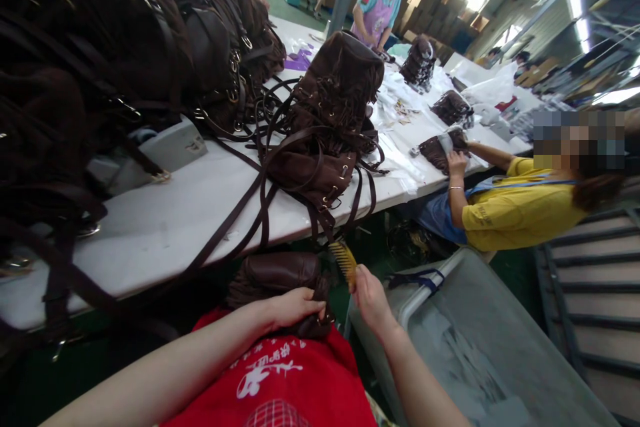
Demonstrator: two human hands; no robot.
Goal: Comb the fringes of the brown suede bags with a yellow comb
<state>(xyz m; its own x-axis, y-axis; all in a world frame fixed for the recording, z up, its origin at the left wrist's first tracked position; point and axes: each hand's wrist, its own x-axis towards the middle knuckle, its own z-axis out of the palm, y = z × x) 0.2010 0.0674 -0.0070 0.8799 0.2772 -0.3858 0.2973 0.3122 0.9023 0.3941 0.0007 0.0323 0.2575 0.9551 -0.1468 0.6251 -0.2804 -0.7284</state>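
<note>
A dark brown fringed bag (pixel 283 271) lies on its side against my front, below the table edge. My left hand (pixel 300 307) is closed on its near right part, the fingers partly hidden by the bag. Just to the right of the bag, my right hand (pixel 370 297) grips a yellow wide-toothed comb (pixel 344 263) by its end, teeth pointing left, apart from the bag. Above the comb, more brown drawstring bags (pixel 315 170) are stacked on the table, and their long straps hang over its edge.
A big heap of brown bags (pixel 165 33) covers the left of the white table (pixel 170 227). To my right stands a large grey bin (pixel 500 333) holding plastic scraps. A co-worker in yellow (pixel 520 207) handles another bag (pixel 437 150). Another person (pixel 380 7) stands across the table.
</note>
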